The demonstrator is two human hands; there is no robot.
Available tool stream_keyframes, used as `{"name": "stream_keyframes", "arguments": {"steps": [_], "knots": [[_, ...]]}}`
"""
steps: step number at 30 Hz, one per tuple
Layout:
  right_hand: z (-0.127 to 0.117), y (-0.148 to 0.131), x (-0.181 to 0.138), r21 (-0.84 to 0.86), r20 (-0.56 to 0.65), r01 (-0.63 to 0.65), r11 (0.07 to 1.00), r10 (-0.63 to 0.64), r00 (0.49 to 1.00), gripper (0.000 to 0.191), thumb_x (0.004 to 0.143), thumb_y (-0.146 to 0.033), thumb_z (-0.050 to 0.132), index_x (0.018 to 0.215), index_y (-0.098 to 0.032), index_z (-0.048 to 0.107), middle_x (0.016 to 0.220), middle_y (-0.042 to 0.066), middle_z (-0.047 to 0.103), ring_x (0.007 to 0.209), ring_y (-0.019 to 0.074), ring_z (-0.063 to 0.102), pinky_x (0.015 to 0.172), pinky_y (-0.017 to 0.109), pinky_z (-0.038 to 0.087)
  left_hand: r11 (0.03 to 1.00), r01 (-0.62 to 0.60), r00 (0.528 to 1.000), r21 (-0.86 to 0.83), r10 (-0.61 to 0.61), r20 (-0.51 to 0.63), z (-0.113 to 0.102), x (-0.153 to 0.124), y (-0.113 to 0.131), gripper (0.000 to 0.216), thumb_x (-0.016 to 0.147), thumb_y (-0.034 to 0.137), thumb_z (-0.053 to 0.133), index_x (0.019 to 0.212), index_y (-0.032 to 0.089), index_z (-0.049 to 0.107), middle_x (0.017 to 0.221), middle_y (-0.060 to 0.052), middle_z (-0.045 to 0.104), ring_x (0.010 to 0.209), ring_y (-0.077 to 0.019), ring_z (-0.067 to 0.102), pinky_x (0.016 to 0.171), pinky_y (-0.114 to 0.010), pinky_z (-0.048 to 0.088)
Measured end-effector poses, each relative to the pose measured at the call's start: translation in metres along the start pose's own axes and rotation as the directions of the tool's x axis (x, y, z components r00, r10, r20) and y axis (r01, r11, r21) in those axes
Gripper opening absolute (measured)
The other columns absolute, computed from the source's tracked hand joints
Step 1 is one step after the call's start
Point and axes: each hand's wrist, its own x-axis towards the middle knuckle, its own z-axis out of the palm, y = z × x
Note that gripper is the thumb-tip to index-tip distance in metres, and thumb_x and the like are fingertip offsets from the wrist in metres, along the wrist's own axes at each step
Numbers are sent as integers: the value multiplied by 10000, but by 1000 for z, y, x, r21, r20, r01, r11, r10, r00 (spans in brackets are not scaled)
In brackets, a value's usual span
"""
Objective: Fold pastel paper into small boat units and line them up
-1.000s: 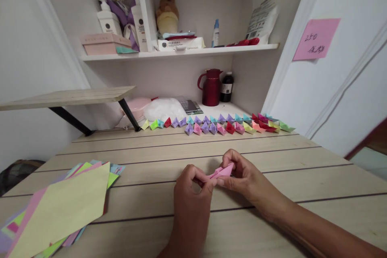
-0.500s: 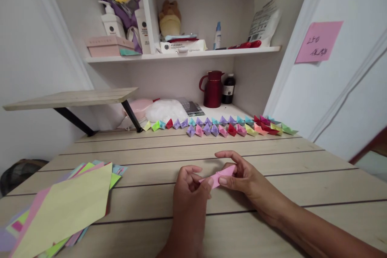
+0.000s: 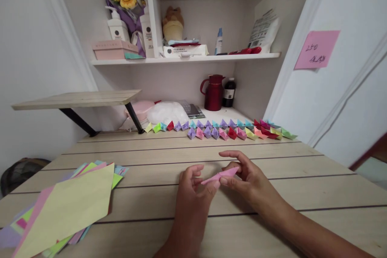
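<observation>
Both hands hold a small pink paper boat [image 3: 228, 172] just above the table, near its middle. My left hand [image 3: 195, 193] pinches the boat's left end, with the thumb at its lower edge and the fingers curled behind. On the right end, my right hand [image 3: 246, 177] grips with the thumb in front and fingers behind, its index finger stretched out above. The boat's underside is partly hidden by the thumbs. Beyond the hands, folded paper boats [image 3: 232, 133] of many colours stand in two rows along the table's back.
A fanned stack of coloured paper sheets [image 3: 72, 205] lies on the left of the wooden table [image 3: 145, 225]. A raised wooden stand [image 3: 78, 98] stands behind it. At the back are a red jug [image 3: 214, 94], a dark bottle [image 3: 229, 93] and a white plastic bag [image 3: 167, 113].
The pink boat has tilted a little, and my left thumb has slid right along its lower edge toward my right thumb. The camera view has shifted slightly.
</observation>
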Motion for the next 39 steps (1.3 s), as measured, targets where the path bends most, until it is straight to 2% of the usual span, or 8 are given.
{"name": "stream_keyframes", "arguments": {"steps": [3,6,12,17,20,24,33,39], "knots": [[0,-2,-4,-164,61,135,977,-126,990,424,819,-296,647,1204,-259,473,808,-13,613,783,173,581,744,300,436,979,-138,987,147,124,105,0,-5,3,267,608,198,708,875,194,693,986,-66,642,909,-213,590,804,-299,444],[0,-3,-6,-217,93,181,959,-165,982,364,846,-292,612,1185,-261,485,816,-7,617,806,177,586,758,300,438,949,-184,969,254,132,209,-1,-8,10,59,657,174,660,701,206,685,721,-7,661,698,-171,576,675,-272,421],[1,-8,-6,-235,60,126,964,-115,992,428,798,-309,672,1186,-264,498,822,-16,634,811,168,590,755,280,439,857,-312,949,410,259,180,-4,-6,18,141,696,166,619,562,207,642,574,25,608,628,-147,519,655,-268,350],[1,-3,-3,-114,76,-7,993,16,997,351,846,-389,595,1149,-218,552,677,-30,593,669,159,547,628,271,411,965,-59,982,256,10,189,-5,-3,18,153,695,216,590,545,187,601,501,34,533,508,-126,469,523,-241,328],[1,1,0,-104,52,8,995,-2,999,277,882,-429,523,990,-202,637,738,-5,600,711,168,543,680,287,409,987,78,972,144,-107,207,-4,-2,17,137,666,208,584,533,176,590,472,29,512,469,-124,466,486,-234,320],[3,-1,-1,-98,29,23,995,-20,999,302,884,-466,502,941,-210,651,771,11,636,757,196,571,735,310,421,990,110,960,84,-128,250,-4,0,15,138,650,236,609,533,162,604,471,13,528,456,-124,466,489,-238,326],[6,5,2,170,66,-65,983,54,996,482,912,-512,445,1266,-187,472,606,-14,652,637,191,613,728,326,438,920,290,883,-263,-151,445,-8,-5,19,270,716,367,699,592,144,611,614,-7,533,610,-112,424,621,-240,351],[5,-1,-1,91,134,24,996,-36,990,484,929,-568,362,915,-166,630,658,40,643,695,205,600,743,342,445,817,401,855,-415,-171,490,-7,-5,15,310,713,398,734,649,108,642,693,-38,533,707,-131,469,710,-260,381]]}}
